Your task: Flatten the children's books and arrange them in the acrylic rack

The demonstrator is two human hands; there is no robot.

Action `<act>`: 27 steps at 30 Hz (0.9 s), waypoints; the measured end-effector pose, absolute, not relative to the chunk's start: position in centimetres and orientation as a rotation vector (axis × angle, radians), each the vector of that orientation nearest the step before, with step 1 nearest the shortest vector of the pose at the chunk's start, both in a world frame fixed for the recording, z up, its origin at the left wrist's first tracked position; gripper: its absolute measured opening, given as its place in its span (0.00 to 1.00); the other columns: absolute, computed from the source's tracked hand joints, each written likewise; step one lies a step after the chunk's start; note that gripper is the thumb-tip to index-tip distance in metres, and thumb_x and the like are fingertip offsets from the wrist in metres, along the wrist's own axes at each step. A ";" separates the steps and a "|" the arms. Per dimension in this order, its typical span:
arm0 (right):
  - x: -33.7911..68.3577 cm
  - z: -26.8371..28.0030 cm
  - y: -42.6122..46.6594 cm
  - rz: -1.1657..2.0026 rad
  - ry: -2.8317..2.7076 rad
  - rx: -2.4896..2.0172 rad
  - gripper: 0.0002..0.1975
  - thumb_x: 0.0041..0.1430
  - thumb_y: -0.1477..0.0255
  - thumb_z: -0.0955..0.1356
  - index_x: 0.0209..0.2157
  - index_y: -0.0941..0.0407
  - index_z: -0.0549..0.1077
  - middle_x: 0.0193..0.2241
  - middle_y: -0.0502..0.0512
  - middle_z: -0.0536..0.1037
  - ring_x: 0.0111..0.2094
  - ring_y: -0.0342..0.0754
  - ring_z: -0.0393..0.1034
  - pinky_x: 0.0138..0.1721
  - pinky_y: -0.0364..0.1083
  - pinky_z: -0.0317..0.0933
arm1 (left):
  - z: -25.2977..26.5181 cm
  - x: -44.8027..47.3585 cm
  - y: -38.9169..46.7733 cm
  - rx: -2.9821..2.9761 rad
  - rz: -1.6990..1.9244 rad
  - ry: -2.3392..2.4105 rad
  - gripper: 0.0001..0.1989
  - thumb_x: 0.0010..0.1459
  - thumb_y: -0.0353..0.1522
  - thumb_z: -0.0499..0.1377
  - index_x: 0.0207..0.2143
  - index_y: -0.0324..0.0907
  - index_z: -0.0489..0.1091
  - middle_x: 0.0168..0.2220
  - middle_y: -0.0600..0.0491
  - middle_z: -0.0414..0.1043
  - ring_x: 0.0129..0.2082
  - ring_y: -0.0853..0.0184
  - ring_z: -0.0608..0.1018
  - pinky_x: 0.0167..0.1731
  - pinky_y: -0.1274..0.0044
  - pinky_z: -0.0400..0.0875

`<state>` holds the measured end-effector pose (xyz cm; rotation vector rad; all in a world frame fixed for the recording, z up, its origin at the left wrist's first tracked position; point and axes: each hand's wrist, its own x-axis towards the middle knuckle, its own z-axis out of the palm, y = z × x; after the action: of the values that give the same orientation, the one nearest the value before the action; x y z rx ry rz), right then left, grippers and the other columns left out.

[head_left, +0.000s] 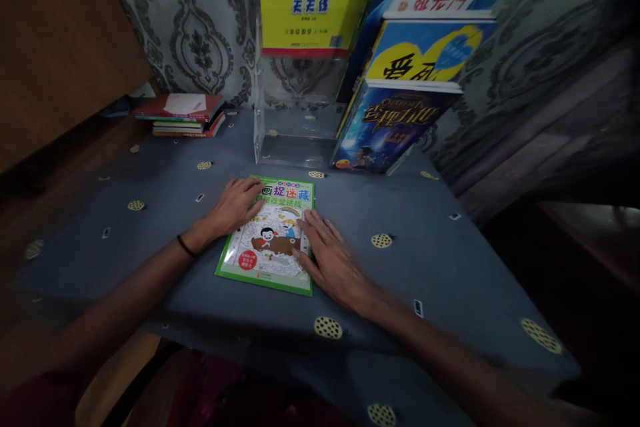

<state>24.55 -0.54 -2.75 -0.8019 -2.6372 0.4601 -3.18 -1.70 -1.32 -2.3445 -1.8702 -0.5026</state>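
A thin green-bordered children's book (273, 240) lies flat on the cloth-covered table, its cover up. My left hand (235, 207) rests on its upper left edge with the fingers stretched out. On the opposite side, my right hand (335, 257) lies over the right edge, fingers extended and the thumb on the cover. Neither hand is wrapped around the book. Behind it stands a clear acrylic book rack (295, 147). A dark blue book (395, 123) leans in the rack's right part.
A yellow workbook (307, 7) stands high in the rack's left part. More books, one with a blue and yellow cover (430, 47), rise behind the dark blue one. A small book stack (180, 117) lies at the table's back left. Patterned curtain (200, 40) hangs behind.
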 end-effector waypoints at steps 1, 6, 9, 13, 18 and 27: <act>24.5 -3.0 -0.4 0.427 -2.632 -0.835 0.29 0.71 0.60 0.60 0.68 0.57 0.59 0.69 0.66 0.59 0.71 0.60 0.49 0.69 0.66 0.50 | -1.3 -2.3 -2.4 -2.323 -0.444 -1.886 0.21 0.69 0.36 0.50 0.59 0.36 0.68 0.60 0.37 0.69 0.59 0.51 0.72 0.60 0.53 0.63; 24.3 -3.5 -0.1 0.336 -2.663 -0.859 0.29 0.70 0.62 0.61 0.67 0.61 0.60 0.69 0.70 0.57 0.71 0.61 0.48 0.69 0.64 0.50 | -1.1 2.2 -5.9 -2.413 -0.311 -1.794 0.24 0.72 0.39 0.45 0.65 0.38 0.61 0.67 0.40 0.63 0.68 0.55 0.63 0.68 0.53 0.50; 24.3 -3.7 0.0 0.326 -2.650 -0.852 0.29 0.70 0.62 0.60 0.68 0.59 0.59 0.69 0.68 0.58 0.71 0.60 0.48 0.68 0.64 0.51 | -0.9 3.5 -6.8 -2.486 -0.319 -1.751 0.25 0.73 0.41 0.45 0.65 0.39 0.60 0.67 0.42 0.63 0.69 0.58 0.62 0.69 0.57 0.51; 24.4 -3.7 0.0 0.340 -2.645 -0.845 0.30 0.70 0.61 0.60 0.69 0.57 0.58 0.70 0.67 0.57 0.71 0.61 0.48 0.68 0.65 0.51 | -0.8 2.3 -6.5 -2.487 -0.305 -1.835 0.24 0.72 0.42 0.47 0.66 0.46 0.60 0.68 0.44 0.61 0.70 0.55 0.59 0.66 0.53 0.55; 24.5 -3.2 0.2 0.422 -2.620 -0.819 0.30 0.70 0.60 0.61 0.69 0.57 0.58 0.70 0.68 0.57 0.71 0.61 0.48 0.67 0.66 0.51 | -1.8 -0.5 -5.5 -2.153 -0.482 -2.153 0.25 0.69 0.40 0.52 0.64 0.40 0.62 0.68 0.35 0.58 0.69 0.46 0.60 0.62 0.50 0.58; 22.9 -2.9 2.4 0.501 -2.584 -0.842 0.27 0.68 0.63 0.64 0.64 0.59 0.66 0.69 0.70 0.58 0.71 0.65 0.46 0.67 0.69 0.49 | -1.5 -2.2 -4.1 -2.101 -1.575 -2.379 0.28 0.60 0.38 0.58 0.61 0.39 0.62 0.57 0.39 0.72 0.56 0.53 0.76 0.57 0.59 0.69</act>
<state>22.94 2.40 -2.86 -0.8419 -2.5841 0.5006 -2.16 -4.06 -1.54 -2.1008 -2.3787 -1.5752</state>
